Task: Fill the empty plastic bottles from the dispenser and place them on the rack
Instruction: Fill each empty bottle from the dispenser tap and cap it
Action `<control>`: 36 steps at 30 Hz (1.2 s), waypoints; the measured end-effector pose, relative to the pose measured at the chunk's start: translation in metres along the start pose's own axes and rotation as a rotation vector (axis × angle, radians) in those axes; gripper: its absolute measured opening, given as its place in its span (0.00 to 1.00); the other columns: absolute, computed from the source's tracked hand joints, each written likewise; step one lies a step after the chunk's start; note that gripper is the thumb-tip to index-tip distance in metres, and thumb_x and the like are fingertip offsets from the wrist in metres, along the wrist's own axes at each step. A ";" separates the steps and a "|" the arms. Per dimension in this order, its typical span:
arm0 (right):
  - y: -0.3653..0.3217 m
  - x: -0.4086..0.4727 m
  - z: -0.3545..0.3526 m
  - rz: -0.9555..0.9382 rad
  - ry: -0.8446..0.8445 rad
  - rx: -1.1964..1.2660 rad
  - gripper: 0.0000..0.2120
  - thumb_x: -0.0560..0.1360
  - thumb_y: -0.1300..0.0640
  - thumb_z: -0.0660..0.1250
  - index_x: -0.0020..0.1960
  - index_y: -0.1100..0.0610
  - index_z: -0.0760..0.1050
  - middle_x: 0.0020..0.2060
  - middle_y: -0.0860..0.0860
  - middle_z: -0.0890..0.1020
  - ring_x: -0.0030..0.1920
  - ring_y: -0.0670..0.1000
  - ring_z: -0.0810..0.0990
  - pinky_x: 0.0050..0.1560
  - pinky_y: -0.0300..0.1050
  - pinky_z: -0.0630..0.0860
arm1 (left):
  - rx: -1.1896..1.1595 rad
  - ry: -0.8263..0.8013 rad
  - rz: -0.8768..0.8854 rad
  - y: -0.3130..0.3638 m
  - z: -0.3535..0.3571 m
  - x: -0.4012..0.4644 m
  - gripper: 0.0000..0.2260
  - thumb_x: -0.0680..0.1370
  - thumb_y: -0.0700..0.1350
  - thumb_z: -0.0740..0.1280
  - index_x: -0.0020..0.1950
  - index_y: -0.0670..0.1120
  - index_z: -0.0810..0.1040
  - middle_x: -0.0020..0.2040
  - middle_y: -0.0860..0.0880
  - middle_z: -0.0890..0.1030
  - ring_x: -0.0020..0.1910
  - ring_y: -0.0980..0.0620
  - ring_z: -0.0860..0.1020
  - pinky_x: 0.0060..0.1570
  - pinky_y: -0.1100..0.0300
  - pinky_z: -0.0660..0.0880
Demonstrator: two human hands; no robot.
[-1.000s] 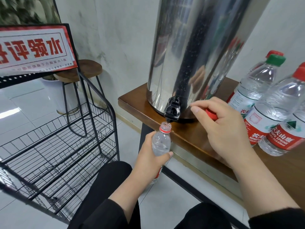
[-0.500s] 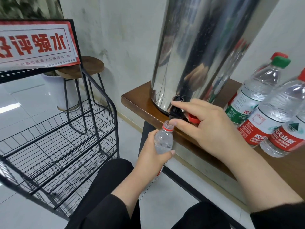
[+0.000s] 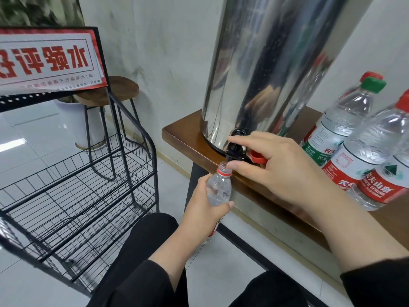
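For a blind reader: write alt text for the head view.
A left hand holds an uncapped bottle under the steel dispenser's black tap, which the right hand pinches while keeping a red cap. Capped bottles stand right; a wire rack stands left.

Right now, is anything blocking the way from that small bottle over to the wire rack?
Nothing visible does. The left hand holds the small bottle under the black tap, and the wire rack stands to its left across bare floor, shelves open.

Bright, even light; wide-angle edge distortion.
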State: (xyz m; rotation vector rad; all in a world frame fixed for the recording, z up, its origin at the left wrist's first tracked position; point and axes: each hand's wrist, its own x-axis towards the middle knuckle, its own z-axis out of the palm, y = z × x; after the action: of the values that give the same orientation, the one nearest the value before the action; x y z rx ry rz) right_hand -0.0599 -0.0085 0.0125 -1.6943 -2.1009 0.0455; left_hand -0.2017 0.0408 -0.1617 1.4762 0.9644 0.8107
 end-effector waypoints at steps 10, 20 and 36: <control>-0.001 0.003 -0.002 -0.001 -0.021 -0.072 0.23 0.76 0.40 0.64 0.70 0.44 0.76 0.54 0.39 0.80 0.54 0.40 0.75 0.52 0.27 0.69 | -0.003 0.000 -0.003 -0.003 0.001 0.001 0.32 0.74 0.49 0.78 0.72 0.59 0.65 0.64 0.54 0.78 0.64 0.52 0.78 0.67 0.52 0.76; -0.003 0.004 -0.001 -0.020 -0.014 -0.111 0.22 0.77 0.41 0.63 0.68 0.46 0.77 0.55 0.42 0.81 0.55 0.41 0.76 0.53 0.30 0.71 | -0.002 -0.005 -0.011 -0.002 0.000 0.001 0.32 0.75 0.49 0.77 0.73 0.59 0.65 0.65 0.55 0.77 0.65 0.53 0.77 0.67 0.50 0.76; -0.002 0.005 0.001 -0.073 0.039 -0.156 0.20 0.80 0.42 0.60 0.67 0.49 0.77 0.54 0.46 0.82 0.53 0.47 0.79 0.53 0.50 0.80 | 0.004 -0.006 -0.018 -0.002 0.000 0.002 0.32 0.75 0.49 0.78 0.73 0.59 0.64 0.65 0.54 0.77 0.65 0.52 0.77 0.67 0.51 0.76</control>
State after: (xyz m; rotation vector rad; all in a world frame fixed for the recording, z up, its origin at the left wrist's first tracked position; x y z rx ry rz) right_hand -0.0624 -0.0039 0.0138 -1.6887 -2.1846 -0.1770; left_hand -0.2013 0.0431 -0.1633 1.4706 0.9744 0.7915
